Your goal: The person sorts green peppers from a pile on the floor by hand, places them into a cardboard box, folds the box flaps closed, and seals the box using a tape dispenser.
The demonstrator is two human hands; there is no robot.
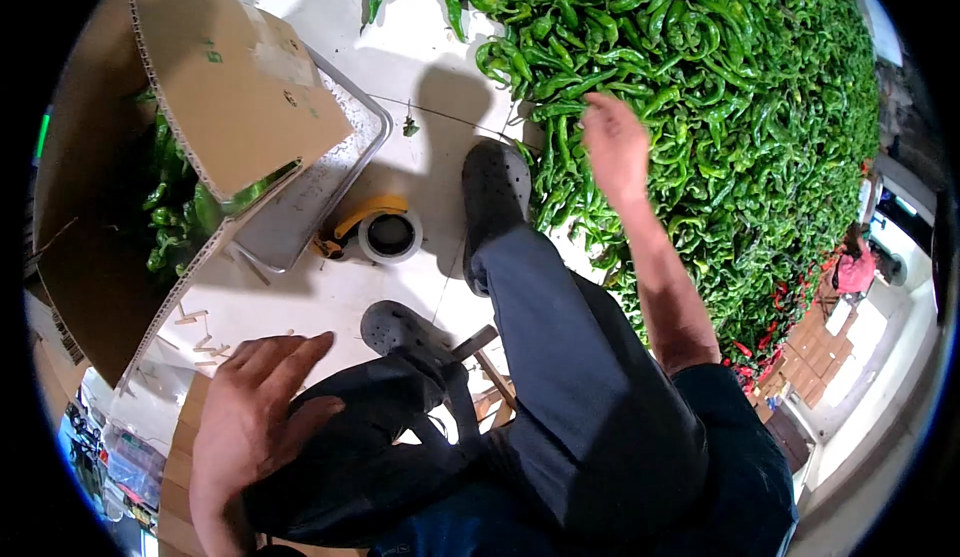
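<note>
A large heap of green peppers (700,87) covers the floor at the upper right. My right hand (615,142) is over the heap's near left edge, its fingers bent and smeared by motion; whether it holds a pepper I cannot make out. Above my thigh at the lower left is my left hand (265,397), its fingers apart and nothing in it. Beyond that hand stands an open cardboard box (235,87) with green peppers (170,207) inside, next to a metal tray (345,172).
A tape roll (390,236) and a yellow-handled tape dispenser (365,212) lie on the floor near my dark shoes (495,187). Small stick pieces (205,342) are scattered by the box. Red peppers (765,342) edge the heap. A person in a red top (856,273) is far right.
</note>
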